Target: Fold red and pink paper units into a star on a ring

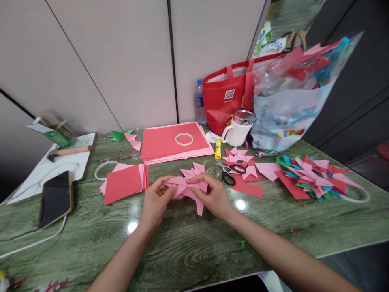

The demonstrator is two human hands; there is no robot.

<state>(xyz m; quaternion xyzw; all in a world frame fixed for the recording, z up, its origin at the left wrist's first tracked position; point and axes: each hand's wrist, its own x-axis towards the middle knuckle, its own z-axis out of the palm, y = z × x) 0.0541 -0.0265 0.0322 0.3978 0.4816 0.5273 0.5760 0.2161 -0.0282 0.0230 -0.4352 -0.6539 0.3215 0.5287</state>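
Note:
Both hands hold a pink folded paper piece (pixel 181 186) with pointed flaps, just above the table. My left hand (pixel 155 201) pinches its left side between thumb and fingers. At its right side, my right hand (pixel 216 196) has thumb and fingers closed on the paper. One narrow flap hangs down between the hands. Behind the fingers, more pink folded points (pixel 194 169) stick up; whether they join the held piece I cannot tell. To the left lies a stack of red and pink paper sheets (pixel 123 184). Black-handled scissors (pixel 232 169) lie to the right.
Large red and pink sheets (pixel 158 144) carry a tape roll (pixel 184 139). A yellow glue stick (pixel 218 149) and white mug (pixel 238 132) stand behind the scissors. Coloured folded papers (pixel 316 176) pile up at right. A phone (pixel 56 198) and hammer (pixel 71 151) are at left.

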